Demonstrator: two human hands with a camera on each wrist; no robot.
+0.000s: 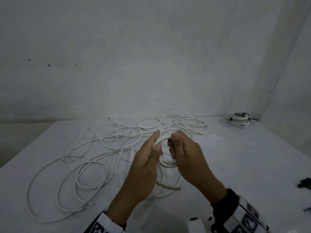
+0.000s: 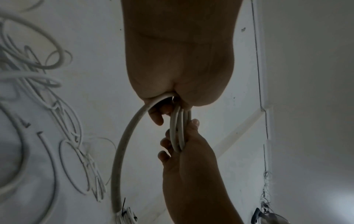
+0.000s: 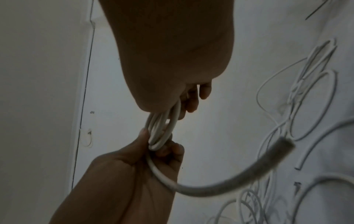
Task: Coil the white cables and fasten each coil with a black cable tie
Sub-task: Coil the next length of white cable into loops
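A small coil of white cable (image 1: 166,163) is held upright above the white table (image 1: 244,157) by both hands. My left hand (image 1: 152,146) grips its left side, thumb over the turns. On the right side, my right hand (image 1: 175,143) pinches the turns. The cable's free tail (image 1: 168,187) curves out below the left palm. In the left wrist view the coil (image 2: 178,130) runs between the left hand (image 2: 178,68) and the right hand (image 2: 189,166). The right wrist view shows the coil (image 3: 162,130), the right hand (image 3: 172,60) and the left hand (image 3: 130,169).
Several loose white cables (image 1: 80,172) sprawl over the left and middle of the table. Finished coils fastened with black ties (image 1: 239,120) lie at the back right corner. Loose black cable ties (image 1: 305,183) lie at the right edge. Grey walls close the back and right.
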